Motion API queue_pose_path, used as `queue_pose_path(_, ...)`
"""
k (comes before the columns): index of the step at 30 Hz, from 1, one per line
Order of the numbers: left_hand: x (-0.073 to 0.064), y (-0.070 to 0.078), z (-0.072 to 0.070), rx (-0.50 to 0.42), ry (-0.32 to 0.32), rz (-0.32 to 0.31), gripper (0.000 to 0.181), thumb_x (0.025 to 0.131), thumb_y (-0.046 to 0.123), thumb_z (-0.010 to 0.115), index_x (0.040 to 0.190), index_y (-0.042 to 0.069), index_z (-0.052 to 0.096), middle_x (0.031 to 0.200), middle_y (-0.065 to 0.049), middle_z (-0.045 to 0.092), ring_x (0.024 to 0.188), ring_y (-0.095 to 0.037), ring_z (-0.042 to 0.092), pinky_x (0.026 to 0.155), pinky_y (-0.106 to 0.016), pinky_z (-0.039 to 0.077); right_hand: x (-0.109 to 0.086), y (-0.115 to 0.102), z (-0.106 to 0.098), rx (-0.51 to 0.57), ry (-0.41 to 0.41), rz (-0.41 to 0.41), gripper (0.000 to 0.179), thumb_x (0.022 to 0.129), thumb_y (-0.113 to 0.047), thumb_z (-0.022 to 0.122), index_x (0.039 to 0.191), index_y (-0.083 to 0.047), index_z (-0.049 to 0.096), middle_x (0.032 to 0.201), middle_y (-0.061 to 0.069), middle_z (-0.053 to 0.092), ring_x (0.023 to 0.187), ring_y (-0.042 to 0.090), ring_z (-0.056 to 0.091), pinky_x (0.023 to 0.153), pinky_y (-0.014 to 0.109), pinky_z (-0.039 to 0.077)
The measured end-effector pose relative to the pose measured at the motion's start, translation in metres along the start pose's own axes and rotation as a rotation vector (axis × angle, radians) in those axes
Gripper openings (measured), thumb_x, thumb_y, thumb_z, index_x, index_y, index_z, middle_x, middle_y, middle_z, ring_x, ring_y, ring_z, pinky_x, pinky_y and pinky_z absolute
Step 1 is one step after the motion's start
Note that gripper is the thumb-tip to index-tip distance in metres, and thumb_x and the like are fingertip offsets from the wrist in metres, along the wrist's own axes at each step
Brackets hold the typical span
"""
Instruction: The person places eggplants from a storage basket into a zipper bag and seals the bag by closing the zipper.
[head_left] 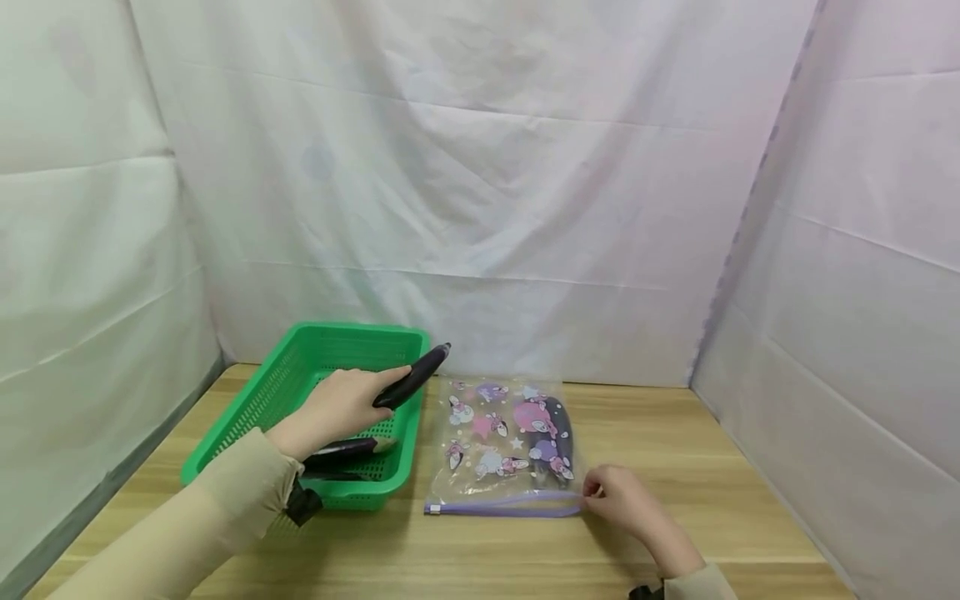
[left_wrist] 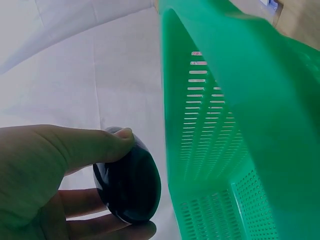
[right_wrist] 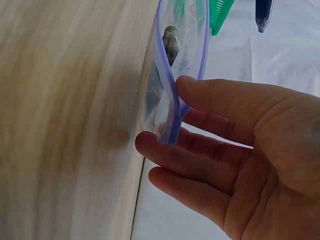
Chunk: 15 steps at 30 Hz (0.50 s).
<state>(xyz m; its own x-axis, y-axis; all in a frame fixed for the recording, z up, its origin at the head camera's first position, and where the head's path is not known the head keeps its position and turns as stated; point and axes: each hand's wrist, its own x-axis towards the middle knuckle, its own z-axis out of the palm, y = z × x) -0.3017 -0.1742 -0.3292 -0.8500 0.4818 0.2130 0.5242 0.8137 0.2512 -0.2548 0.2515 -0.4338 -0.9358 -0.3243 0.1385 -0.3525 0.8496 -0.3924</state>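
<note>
My left hand (head_left: 336, 410) grips a dark purple eggplant (head_left: 416, 377) over the right side of a green plastic basket (head_left: 191, 467). In the left wrist view, thumb and fingers wrap the eggplant (left_wrist: 132, 182) beside the basket's wall (left_wrist: 172, 125). Inside the basket another eggplant (head_left: 345, 450) lies below that wrist. A clear printed zip bag (head_left: 468, 433) lies flat right of the basket, with an eggplant (head_left: 561, 425) along its right side. My right hand (head_left: 618, 497) pinches the right end of the bag's purple zip edge (right_wrist: 172, 120), whose two strips stand apart.
The bag's slider (head_left: 433, 508) sits at the left end of the zip edge. Everything stands on a wooden table (head_left: 660, 442). White cloth (head_left: 480, 183) hangs behind the table and along both sides.
</note>
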Motion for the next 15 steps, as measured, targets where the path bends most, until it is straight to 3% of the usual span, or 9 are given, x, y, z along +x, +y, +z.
queue_pose_path(15, 0.0038, 0.0094, -0.0058, 0.011, -0.02, -0.006, 0.065, 0.085, 0.016, 0.074, 0.145, 0.014, 0.048, 0.089, -0.002, 0.067, 0.059, -0.013, 0.05, 0.052, -0.03, 0.038, 0.0017, -0.0015, 0.0005, -0.017, 0.001, 0.021, 0.02, 0.074, -0.006, 0.076, 0.066, -0.017, 0.061, 0.071, -0.008, 0.057, 0.063, 0.007, 0.049, 0.056, 0.024, 0.045)
